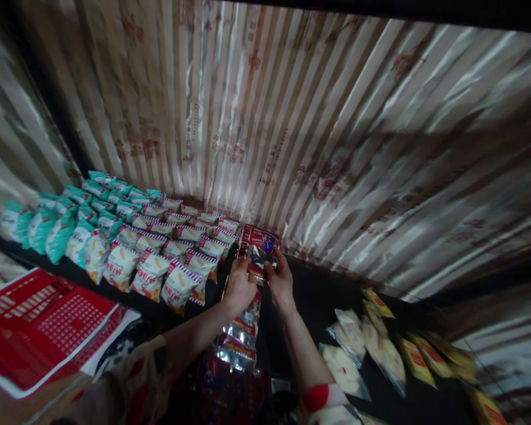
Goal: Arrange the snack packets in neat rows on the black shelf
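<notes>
In the head view my left hand [240, 285] and my right hand [280, 276] are close together above the black shelf. Between them is a dark red packet [257, 255] with a shiny, dark middle, gripped at its two sides by my fingers. Just behind it is another dark red package [253, 234], partly overlapped. A row of shiny red-and-silver packets [244, 330] runs from under my left hand toward me. What exactly is inside the packets cannot be made out.
Left of my hands stand rows of white snack bags [179, 286] and teal snack bags [62, 237]. A red plastic basket [77, 321] is at lower left. Clear bags of pale food [345, 370] and yellow packets [416, 361] lie at right. Printed, pleated sheeting [265, 118] hangs behind.
</notes>
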### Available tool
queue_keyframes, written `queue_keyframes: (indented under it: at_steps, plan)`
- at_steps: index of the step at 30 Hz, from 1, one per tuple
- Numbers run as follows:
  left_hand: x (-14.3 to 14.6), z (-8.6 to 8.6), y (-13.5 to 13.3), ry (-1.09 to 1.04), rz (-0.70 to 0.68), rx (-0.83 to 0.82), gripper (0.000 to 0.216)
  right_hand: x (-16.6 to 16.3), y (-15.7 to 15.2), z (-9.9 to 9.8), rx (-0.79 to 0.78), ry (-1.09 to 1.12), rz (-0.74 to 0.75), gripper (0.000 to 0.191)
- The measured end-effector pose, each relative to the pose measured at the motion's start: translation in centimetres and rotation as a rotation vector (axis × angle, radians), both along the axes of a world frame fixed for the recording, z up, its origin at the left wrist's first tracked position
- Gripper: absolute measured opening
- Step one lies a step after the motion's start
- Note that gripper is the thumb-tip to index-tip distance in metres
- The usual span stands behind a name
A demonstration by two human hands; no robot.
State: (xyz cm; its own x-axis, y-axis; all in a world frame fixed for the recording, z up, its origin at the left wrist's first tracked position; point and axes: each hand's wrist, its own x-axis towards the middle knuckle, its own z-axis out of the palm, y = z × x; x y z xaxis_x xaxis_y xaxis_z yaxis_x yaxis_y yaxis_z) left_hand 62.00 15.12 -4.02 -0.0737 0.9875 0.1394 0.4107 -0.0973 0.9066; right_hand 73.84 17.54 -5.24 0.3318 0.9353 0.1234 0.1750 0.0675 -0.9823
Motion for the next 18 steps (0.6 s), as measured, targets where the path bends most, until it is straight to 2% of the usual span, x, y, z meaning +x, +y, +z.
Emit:
queue_keyframes:
  at_steps: [3,8,13,18]
  plan:
    - [0.8,0.2,2.4,0.042,0.031,-0.004,0.046,0.3,2.5,-0.3,-0.013,-0.135,-0.014,0.061]
    - [1.4,-0.9,5.1,0.071,0.053,-0.042,0.045,0.6,5.5,-1.2,-0.09,-0.567,-0.015,0.045]
    - [1.5,-2.0,6.2,0.133,0.049,-0.075,0.041,0.4,7.2,-2.3,-0.081,-0.69,-0.02,0.037]
    - [1.5,-1.7,6.6,0.222,0.049,-0.091,0.039,0.2,8.4,-3.3,-0.038,-0.786,-0.035,0.036]
